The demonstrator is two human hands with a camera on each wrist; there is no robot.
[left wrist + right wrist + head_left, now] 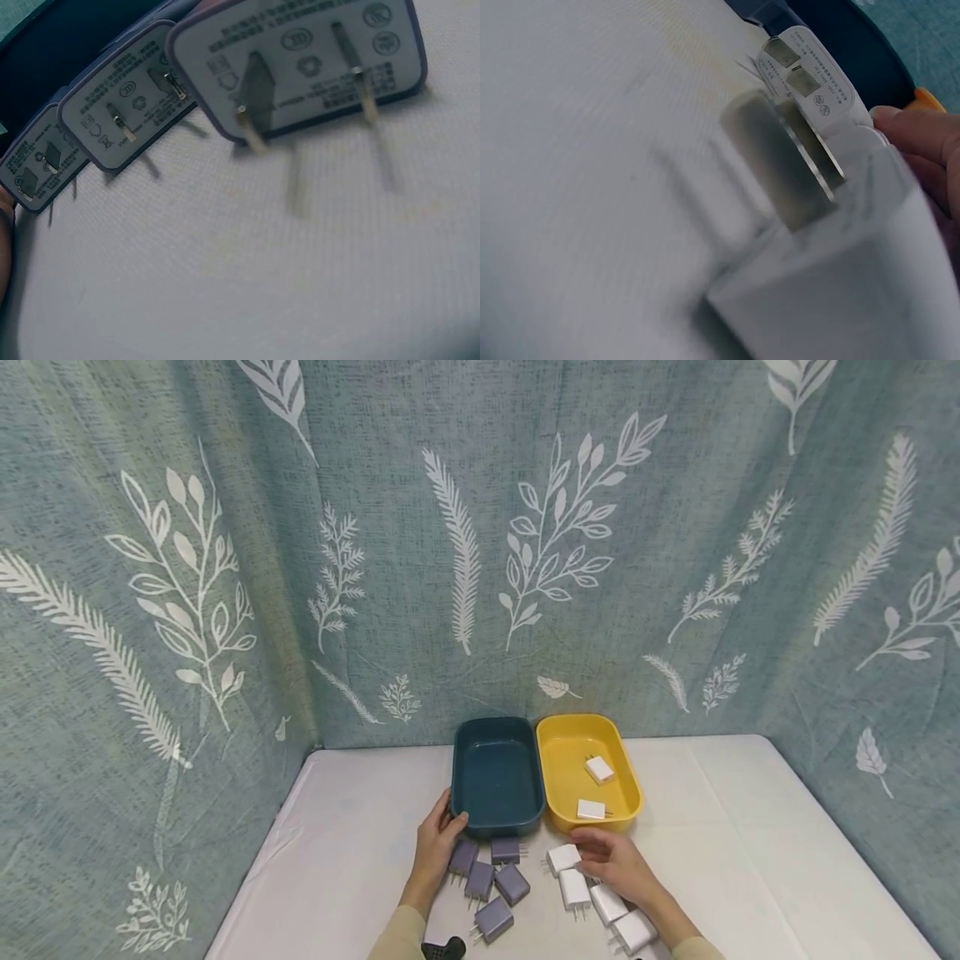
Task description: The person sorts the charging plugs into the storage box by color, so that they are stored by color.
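In the head view, the left hand (435, 843) holds the near left corner of a dark blue bin (497, 827), thumb at the front rim and fingers along the outer side. Several purple-grey plug chargers (495, 919) lie in front of that bin. The left wrist view shows three chargers (300, 67) with their prongs outward. The right hand (618, 864) is at the end of a white plug charger (562, 859). A fingertip meets that charger (817, 79) in the right wrist view; the thumb's contact is hidden. More white chargers (574, 889) lie beneath and beside this hand.
A yellow bin (633, 793) stands right of the dark blue bin, with two white chargers (598, 769) inside. A black object (445, 949) shows at the bottom edge. A patterned curtain (480, 568) hangs behind and beside the white-covered table (720, 827).
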